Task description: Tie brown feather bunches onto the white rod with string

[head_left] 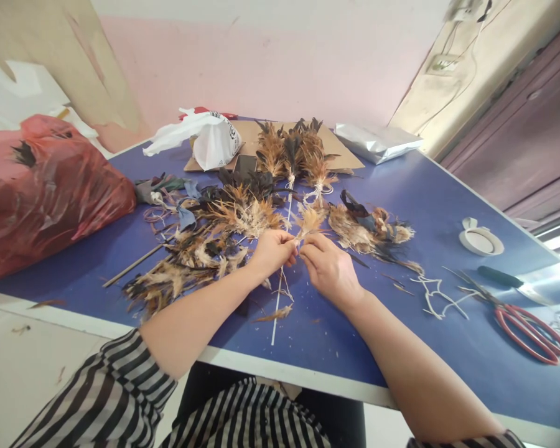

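A small bunch of tan feathers (310,220) stands up between my two hands, its quill ends pinched in the fingers. My left hand (274,250) closes on the bunch from the left. From the right, my right hand (330,266) has its fingers pressed together at the same base, nearly touching the left. Thin string hangs below the left fingers. Under the hands a thin white stick (276,311) lies on the blue table (345,336). Just beyond are tied feather bundles (291,149) with white string, and a loose heap of brown and cream feathers (247,214) lies to the left.
Red-handled scissors (532,330), a green-handled knife (501,275), white string (436,295) and a tape roll (480,239) lie at right. A red plastic bag (56,193) bulges at left. Behind are cardboard (345,155), a white bag (214,140) and a silver packet (378,143).
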Motion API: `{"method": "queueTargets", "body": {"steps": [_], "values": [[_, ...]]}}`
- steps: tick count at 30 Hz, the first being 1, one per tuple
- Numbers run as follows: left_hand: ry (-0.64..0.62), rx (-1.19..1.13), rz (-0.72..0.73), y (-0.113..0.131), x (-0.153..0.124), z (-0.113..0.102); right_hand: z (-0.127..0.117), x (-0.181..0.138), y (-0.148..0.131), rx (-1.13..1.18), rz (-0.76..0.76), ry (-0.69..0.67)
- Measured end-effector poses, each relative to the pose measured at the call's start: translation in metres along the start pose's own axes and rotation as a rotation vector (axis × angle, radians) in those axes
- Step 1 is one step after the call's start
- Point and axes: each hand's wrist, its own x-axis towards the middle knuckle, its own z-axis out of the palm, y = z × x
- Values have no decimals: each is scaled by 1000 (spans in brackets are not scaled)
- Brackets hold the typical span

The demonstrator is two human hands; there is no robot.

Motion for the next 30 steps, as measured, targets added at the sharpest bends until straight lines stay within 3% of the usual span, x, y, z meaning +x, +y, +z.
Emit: {"method": "queueTargets", "body": {"steps": [5,10,22,27,30], "values": [[-140,203,14,0,-7,4,-3,1,8,224,113,13],[-231,156,-119,10,-10,5,-4,2,14,450,317,1],[-465,395,-121,16,-9,-17,-3,2,20,369,286,-136],[-398,300,-36,16,-4,-21,2,1,22,450,340,-167],[-316,100,9,11,-1,-16,4,1,24,593,406,-172]]}}
